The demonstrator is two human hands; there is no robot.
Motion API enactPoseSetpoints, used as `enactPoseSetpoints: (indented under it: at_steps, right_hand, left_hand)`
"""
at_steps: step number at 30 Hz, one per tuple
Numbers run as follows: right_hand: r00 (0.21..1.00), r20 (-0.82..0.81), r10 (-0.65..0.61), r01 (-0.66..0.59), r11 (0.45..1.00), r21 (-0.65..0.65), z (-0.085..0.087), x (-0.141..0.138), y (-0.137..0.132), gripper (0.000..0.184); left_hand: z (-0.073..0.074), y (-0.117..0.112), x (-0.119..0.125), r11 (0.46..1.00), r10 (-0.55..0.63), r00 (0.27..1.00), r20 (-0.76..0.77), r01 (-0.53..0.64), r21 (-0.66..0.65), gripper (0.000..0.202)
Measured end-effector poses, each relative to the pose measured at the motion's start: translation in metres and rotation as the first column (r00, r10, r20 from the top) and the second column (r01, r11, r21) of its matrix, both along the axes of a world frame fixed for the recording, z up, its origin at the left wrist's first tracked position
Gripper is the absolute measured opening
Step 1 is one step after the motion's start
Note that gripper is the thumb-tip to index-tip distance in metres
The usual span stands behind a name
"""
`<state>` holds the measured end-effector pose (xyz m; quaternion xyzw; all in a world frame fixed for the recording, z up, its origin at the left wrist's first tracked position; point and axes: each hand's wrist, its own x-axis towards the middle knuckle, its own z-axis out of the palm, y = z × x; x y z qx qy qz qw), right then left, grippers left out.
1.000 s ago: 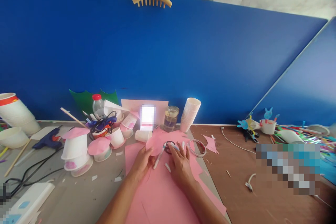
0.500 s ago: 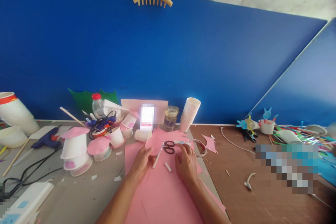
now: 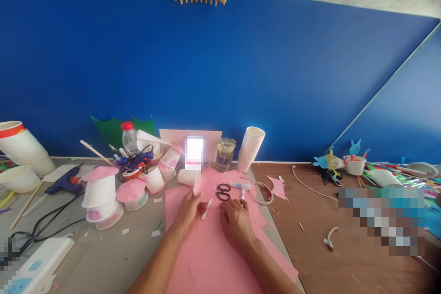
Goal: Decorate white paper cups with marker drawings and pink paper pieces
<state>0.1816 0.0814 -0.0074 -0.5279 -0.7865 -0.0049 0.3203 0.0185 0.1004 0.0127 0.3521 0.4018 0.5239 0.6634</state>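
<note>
My left hand (image 3: 188, 210) pinches the lower edge of a pink paper circle (image 3: 204, 185) and holds it tilted up over a large pink sheet (image 3: 206, 257). A thin white stick (image 3: 207, 209) pokes out beside its thumb. My right hand (image 3: 236, 221) rests on the sheet with its fingers curled down and together; what lies under them is hidden. Just beyond its fingertips lie black-handled scissors (image 3: 222, 191) and a white marker (image 3: 241, 186). A tape ring (image 3: 262, 193) lies to the right of the marker.
Upturned white paper cups with pink tops (image 3: 99, 193) crowd the left, beside a blue glue gun (image 3: 65, 180) and black cables. A cup stack (image 3: 250, 149), a glass jar (image 3: 224, 155) and a bottle (image 3: 129, 140) stand by the blue partition. Craft scraps lie at right.
My right hand laid the marker down beside the scissors, then drew back left onto the sheet, covering the small white scrap. My left hand kept hold of the pink circle.
</note>
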Motion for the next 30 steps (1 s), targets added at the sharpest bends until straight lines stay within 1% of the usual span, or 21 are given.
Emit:
enactPoseSetpoints:
  at_steps: [3,5,8,10,14,20,26,30]
  right_hand:
    - [0.998,-0.066,0.007,-0.003,0.999,0.053,0.0031,0.0032,0.0015,0.022]
    - [0.996,-0.081,0.023,-0.017,0.997,0.069,0.0058,0.0041,0.0013,0.023]
    - [0.996,-0.082,0.033,-0.028,0.997,0.067,0.0075,0.0040,0.0005,0.023]
    - [0.995,-0.090,0.032,-0.027,0.998,0.060,0.0070,0.0036,0.0001,0.023]
    - [0.993,-0.110,0.030,-0.024,0.998,0.057,0.0054,0.0031,0.0000,0.025]
    - [0.993,-0.115,0.003,0.004,0.998,0.062,0.0034,0.0032,0.0003,0.027]
    - [0.991,-0.129,0.041,-0.033,0.997,0.064,-0.0017,0.0011,0.0001,0.025]
    - [0.990,-0.128,0.056,-0.049,0.997,0.063,-0.0021,-0.0004,-0.0006,0.022]
  left_hand:
    - [0.0009,-0.0010,0.0005,1.000,0.018,1.000,-0.026,-0.017,0.026,0.036]
    - [0.0027,-0.0018,0.0012,0.999,0.032,0.999,-0.038,-0.030,0.046,0.035]
    - [0.0069,-0.0033,0.0026,0.995,0.066,0.996,-0.064,-0.061,0.076,0.032]
    - [0.0092,-0.0044,0.0038,0.990,0.105,0.988,-0.109,-0.094,0.102,0.030]
    - [0.0083,-0.0060,0.0057,0.983,0.145,0.969,-0.199,-0.118,0.141,0.023]
    - [0.0018,-0.0054,0.0052,0.985,0.140,0.960,-0.242,-0.110,0.136,0.020]
    - [0.0015,-0.0046,0.0045,0.987,0.123,0.958,-0.260,-0.091,0.131,0.020]
    - [0.0009,-0.0044,0.0048,0.987,0.123,0.951,-0.283,-0.088,0.131,0.019]
